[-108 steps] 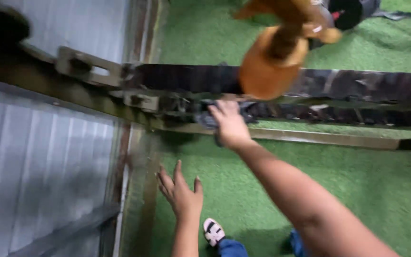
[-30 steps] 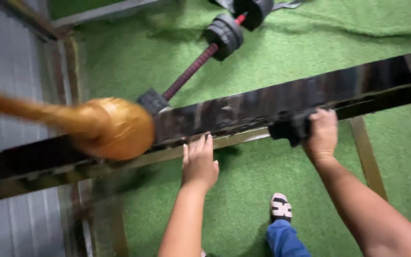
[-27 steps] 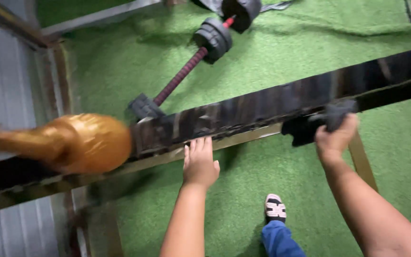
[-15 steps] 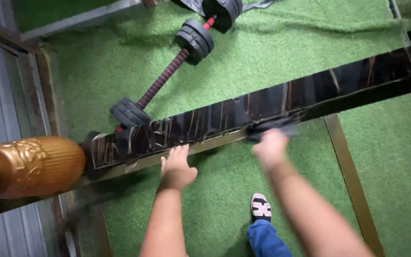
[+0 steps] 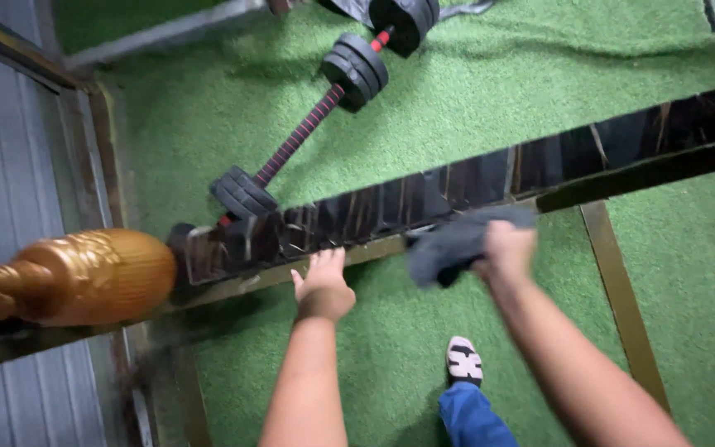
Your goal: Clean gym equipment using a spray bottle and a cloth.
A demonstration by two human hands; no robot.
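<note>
My right hand (image 5: 506,248) grips a dark grey cloth (image 5: 448,248) and presses it against the near edge of a long dark glossy rail (image 5: 473,178) that runs diagonally across the view. My left hand (image 5: 323,285) rests with its fingers on the brass-coloured lower strip of the same rail, to the left of the cloth. A gold ornamental knob (image 5: 84,277) caps the rail's left end.
A barbell (image 5: 304,132) with black plates and a red grip lies on the green artificial turf (image 5: 539,91) beyond the rail. A grey metal wall panel (image 5: 10,199) stands at the left. My shoe (image 5: 463,362) and blue trouser leg show below. A brass-coloured post (image 5: 622,298) runs down at the right.
My right hand has slid the cloth leftward along the rail toward my left hand. The view has shifted so the gold knob sits further left.
</note>
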